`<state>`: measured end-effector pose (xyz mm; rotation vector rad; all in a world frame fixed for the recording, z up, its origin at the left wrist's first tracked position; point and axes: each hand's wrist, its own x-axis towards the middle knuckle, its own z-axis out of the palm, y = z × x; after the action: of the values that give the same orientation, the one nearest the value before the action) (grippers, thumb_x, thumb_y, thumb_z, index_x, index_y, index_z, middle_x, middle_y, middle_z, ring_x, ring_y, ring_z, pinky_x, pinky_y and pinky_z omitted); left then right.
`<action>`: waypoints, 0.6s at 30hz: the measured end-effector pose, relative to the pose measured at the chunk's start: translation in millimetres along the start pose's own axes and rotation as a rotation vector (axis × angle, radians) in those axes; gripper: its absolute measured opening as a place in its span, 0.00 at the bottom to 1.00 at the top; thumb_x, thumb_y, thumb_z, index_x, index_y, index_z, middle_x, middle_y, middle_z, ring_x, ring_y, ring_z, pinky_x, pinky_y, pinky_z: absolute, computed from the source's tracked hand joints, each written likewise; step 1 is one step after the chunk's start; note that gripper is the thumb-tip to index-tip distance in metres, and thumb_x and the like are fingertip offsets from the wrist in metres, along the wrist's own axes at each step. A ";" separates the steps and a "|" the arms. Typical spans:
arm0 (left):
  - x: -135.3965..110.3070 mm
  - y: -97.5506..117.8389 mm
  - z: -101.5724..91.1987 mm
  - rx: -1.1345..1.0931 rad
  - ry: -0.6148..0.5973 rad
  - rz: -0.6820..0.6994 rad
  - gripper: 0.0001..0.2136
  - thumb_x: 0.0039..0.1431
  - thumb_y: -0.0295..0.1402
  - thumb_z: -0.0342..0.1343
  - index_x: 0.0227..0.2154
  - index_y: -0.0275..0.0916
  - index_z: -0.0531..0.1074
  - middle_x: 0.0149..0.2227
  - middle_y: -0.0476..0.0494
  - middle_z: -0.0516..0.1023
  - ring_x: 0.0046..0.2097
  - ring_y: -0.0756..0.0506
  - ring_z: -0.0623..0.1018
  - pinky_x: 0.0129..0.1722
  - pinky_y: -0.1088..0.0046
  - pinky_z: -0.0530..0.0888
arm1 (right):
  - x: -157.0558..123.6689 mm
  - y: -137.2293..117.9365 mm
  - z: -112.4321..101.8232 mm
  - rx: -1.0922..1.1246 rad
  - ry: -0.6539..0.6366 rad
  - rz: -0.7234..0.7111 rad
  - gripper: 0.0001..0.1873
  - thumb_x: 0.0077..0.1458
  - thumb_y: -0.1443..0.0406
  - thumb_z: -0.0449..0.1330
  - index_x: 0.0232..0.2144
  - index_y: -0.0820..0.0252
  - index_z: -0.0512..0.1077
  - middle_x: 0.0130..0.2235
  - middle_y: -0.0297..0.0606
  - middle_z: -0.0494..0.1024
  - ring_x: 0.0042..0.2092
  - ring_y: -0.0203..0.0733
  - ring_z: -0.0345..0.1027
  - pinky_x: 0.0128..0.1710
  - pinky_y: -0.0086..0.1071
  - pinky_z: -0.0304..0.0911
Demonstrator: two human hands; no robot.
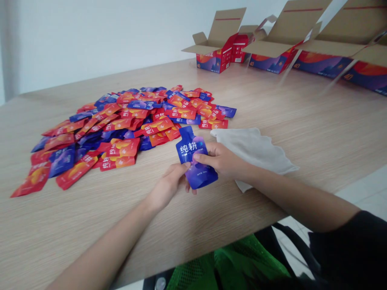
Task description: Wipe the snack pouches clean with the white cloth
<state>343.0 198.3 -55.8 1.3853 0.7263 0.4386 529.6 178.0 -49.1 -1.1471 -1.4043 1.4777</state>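
Note:
A blue pouch (193, 159) with white characters is held just above the wooden table (272, 100), between both hands. My left hand (167, 185) pinches its lower left edge with closed fingers. My right hand (222, 159) grips its right side, thumb lying across the front. A big spread of several red and blue pouches (121, 125) lies on the table to the left of and behind the hands. A white cloth (256, 149) lies flat right behind my right hand and wrist.
Several open cardboard boxes (220, 44) with red and blue printed sides stand along the far right of the table. A green mesh object (229, 266) and a dark strap hang below the table's near edge, over a pale tiled floor.

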 end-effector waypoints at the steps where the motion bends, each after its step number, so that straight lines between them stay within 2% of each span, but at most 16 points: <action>1: -0.3 -0.2 2.0 0.002 -0.032 -0.003 0.26 0.62 0.54 0.46 0.21 0.37 0.71 0.20 0.42 0.75 0.23 0.47 0.72 0.25 0.71 0.67 | -0.1 0.2 -1.0 -0.046 0.056 -0.046 0.13 0.60 0.57 0.57 0.28 0.58 0.66 0.27 0.33 0.72 0.28 0.36 0.65 0.29 0.31 0.62; 3: -2.2 -0.2 8.0 0.016 -0.079 -0.002 0.27 0.62 0.54 0.46 0.19 0.37 0.71 0.19 0.42 0.75 0.22 0.48 0.71 0.23 0.72 0.66 | -0.2 -0.5 -2.5 -0.138 0.156 -0.128 0.13 0.60 0.57 0.57 0.27 0.58 0.65 0.27 0.31 0.70 0.28 0.35 0.62 0.29 0.31 0.60; 5: -4.8 -0.1 13.8 0.042 -0.095 0.000 0.26 0.63 0.51 0.49 0.17 0.37 0.71 0.18 0.43 0.74 0.22 0.49 0.71 0.24 0.73 0.65 | -0.4 -2.3 -2.6 -0.173 0.167 -0.154 0.13 0.60 0.57 0.57 0.27 0.57 0.65 0.27 0.30 0.69 0.28 0.34 0.61 0.28 0.30 0.59; 8: -5.9 -0.8 16.2 0.076 -0.079 0.005 0.23 0.63 0.46 0.52 0.17 0.37 0.70 0.17 0.44 0.73 0.22 0.50 0.70 0.26 0.73 0.65 | -1.4 -4.8 -1.4 -0.128 0.045 -0.108 0.10 0.60 0.58 0.58 0.32 0.56 0.65 0.27 0.29 0.71 0.27 0.33 0.63 0.27 0.29 0.61; 11: -1.0 -0.7 12.3 0.085 -0.036 0.027 0.23 0.64 0.46 0.49 0.17 0.38 0.68 0.17 0.46 0.72 0.23 0.49 0.71 0.28 0.71 0.67 | -1.9 -5.1 -1.5 -0.055 -0.183 -0.030 0.12 0.60 0.56 0.59 0.37 0.56 0.62 0.23 0.25 0.70 0.22 0.33 0.64 0.21 0.28 0.61; 12: 0.5 0.4 10.7 0.086 -0.024 0.034 0.23 0.65 0.47 0.48 0.18 0.39 0.68 0.18 0.46 0.72 0.23 0.49 0.71 0.28 0.71 0.68 | -2.2 -5.4 -2.6 -0.020 -0.251 -0.025 0.12 0.60 0.57 0.58 0.38 0.56 0.61 0.21 0.24 0.70 0.20 0.33 0.64 0.19 0.27 0.61; 14: -1.0 5.1 7.6 0.088 -0.029 0.034 0.22 0.65 0.47 0.48 0.20 0.39 0.68 0.19 0.46 0.72 0.23 0.48 0.72 0.28 0.70 0.69 | -3.5 -7.7 -7.5 0.030 -0.306 -0.055 0.10 0.61 0.59 0.57 0.37 0.57 0.60 0.21 0.23 0.70 0.19 0.31 0.65 0.19 0.25 0.60; 16: -13.5 11.8 3.9 0.126 -0.045 0.032 0.20 0.64 0.47 0.49 0.22 0.38 0.71 0.20 0.46 0.74 0.24 0.47 0.74 0.28 0.70 0.71 | -6.3 -13.8 -17.5 0.010 -0.325 -0.073 0.09 0.61 0.60 0.57 0.35 0.58 0.61 0.21 0.23 0.69 0.19 0.30 0.63 0.19 0.24 0.58; 18: -38.5 17.9 -0.9 0.248 -0.022 0.060 0.20 0.64 0.47 0.51 0.25 0.38 0.73 0.22 0.45 0.75 0.27 0.46 0.76 0.29 0.69 0.72 | -9.6 -22.1 -31.7 -0.057 -0.383 -0.060 0.08 0.61 0.61 0.58 0.33 0.59 0.64 0.20 0.22 0.67 0.18 0.28 0.60 0.18 0.24 0.55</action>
<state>317.3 175.9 -30.4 1.6454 0.7406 0.3888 561.7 179.9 -25.7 -0.8748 -1.7314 1.6840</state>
